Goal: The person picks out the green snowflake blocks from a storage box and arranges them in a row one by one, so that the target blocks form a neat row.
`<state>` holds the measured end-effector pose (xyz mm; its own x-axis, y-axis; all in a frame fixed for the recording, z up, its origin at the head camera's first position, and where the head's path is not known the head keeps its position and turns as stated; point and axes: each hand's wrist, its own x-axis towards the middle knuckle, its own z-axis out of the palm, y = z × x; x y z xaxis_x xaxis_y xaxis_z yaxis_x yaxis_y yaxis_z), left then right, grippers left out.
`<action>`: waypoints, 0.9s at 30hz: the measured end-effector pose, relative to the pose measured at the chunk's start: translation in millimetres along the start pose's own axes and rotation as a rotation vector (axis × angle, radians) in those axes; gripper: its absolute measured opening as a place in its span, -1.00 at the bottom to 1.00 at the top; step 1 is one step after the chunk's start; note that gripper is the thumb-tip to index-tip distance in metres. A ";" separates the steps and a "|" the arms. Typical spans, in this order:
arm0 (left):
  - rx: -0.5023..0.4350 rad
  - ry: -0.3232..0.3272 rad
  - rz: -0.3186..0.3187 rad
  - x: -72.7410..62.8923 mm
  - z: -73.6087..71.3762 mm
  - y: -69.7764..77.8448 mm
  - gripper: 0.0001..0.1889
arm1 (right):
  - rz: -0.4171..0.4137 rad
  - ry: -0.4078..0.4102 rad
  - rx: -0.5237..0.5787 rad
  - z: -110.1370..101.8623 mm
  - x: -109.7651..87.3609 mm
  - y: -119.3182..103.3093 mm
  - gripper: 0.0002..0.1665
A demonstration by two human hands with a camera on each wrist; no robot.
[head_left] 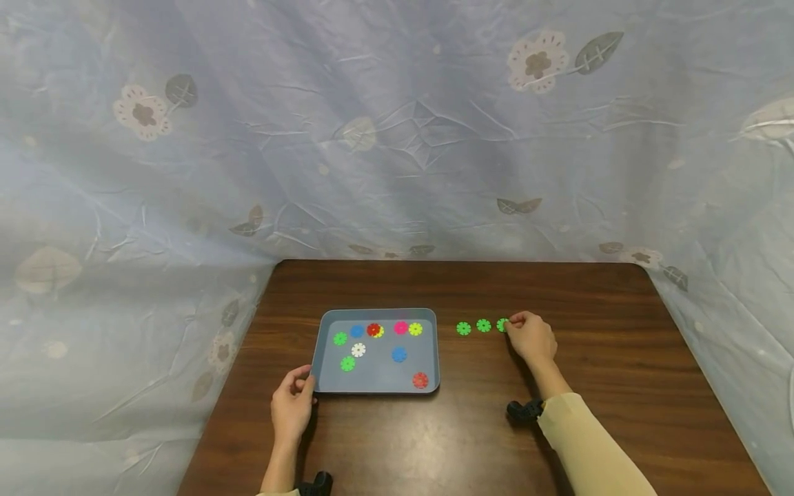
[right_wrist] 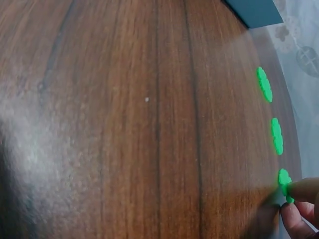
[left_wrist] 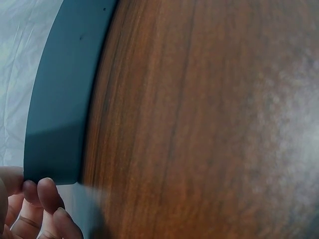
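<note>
My left hand (head_left: 291, 405) grips the near left corner of a shallow grey tray (head_left: 378, 384), fingertips curled at its rim in the left wrist view. Plastic snowflake discs lie in the tray: green (head_left: 347, 363), blue (head_left: 399, 355), white (head_left: 358, 350), pink (head_left: 401, 328), yellow (head_left: 415, 329) and red (head_left: 420, 380). To the right of the tray, my right hand (head_left: 532, 337) pinches a green snowflake disc (right_wrist: 283, 180) between thumb and finger, close over the table. This disc is at the right end of a row with two more green discs (head_left: 463, 328), (head_left: 484, 325).
The brown wooden table (head_left: 471, 448) carries the tray and the row of discs. A pale floral cloth (head_left: 397, 172) hangs behind the table and along its sides. Black wrist devices (head_left: 524, 411) sit on both wrists.
</note>
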<state>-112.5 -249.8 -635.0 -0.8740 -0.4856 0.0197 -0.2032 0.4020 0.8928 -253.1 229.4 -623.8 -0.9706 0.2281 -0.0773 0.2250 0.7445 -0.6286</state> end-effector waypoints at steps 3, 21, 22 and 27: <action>-0.008 -0.004 -0.004 0.1 -0.1 -1.1 -0.77 | 0.003 -0.002 -0.012 -0.5 -0.8 -0.4 -0.67; -0.025 -0.008 -0.013 0.2 -1.5 0.0 -0.78 | -0.123 0.048 0.105 11.6 -14.1 -39.2 -0.68; -0.029 -0.005 -0.011 0.3 -1.3 -0.2 -0.78 | -0.140 0.044 0.107 15.0 -16.2 -44.4 -0.67; -0.033 -0.002 -0.013 0.6 0.2 -1.0 -0.78 | -0.229 0.033 0.102 36.1 -26.6 -73.2 -0.70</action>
<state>-112.9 -250.3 -636.0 -0.8721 -0.4893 0.0070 -0.1999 0.3693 0.9075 -246.9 146.2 -603.8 -0.9916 0.0823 0.1001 -0.0117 0.7122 -0.7019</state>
